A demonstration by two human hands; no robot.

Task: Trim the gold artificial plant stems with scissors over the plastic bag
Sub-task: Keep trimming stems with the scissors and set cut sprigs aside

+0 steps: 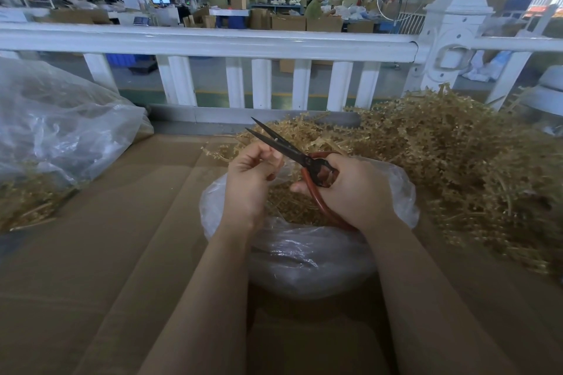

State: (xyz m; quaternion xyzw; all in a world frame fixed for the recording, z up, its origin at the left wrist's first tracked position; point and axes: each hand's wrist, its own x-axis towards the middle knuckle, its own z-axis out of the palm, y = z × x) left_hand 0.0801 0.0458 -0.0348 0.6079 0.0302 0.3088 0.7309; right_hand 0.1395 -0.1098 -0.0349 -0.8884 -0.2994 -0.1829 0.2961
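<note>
My right hand [356, 192] grips the red handles of black-bladed scissors [283, 146], whose blades are slightly apart and point up and to the left. My left hand [249, 179] has its fingers curled, pinching something small and pale right next to the blades; whether it is a gold stem I cannot tell. Both hands hover over a clear plastic bag [304, 253] that holds gold trimmings [289, 207]. A large heap of gold artificial plant stems [457, 161] lies to the right and behind the hands.
A brown cardboard surface [122, 237] covers the work area. At the left lies a big clear plastic bag [61, 131] with gold stems inside. A white railing [213, 42] runs across the back, with a factory floor, boxes and workers beyond it.
</note>
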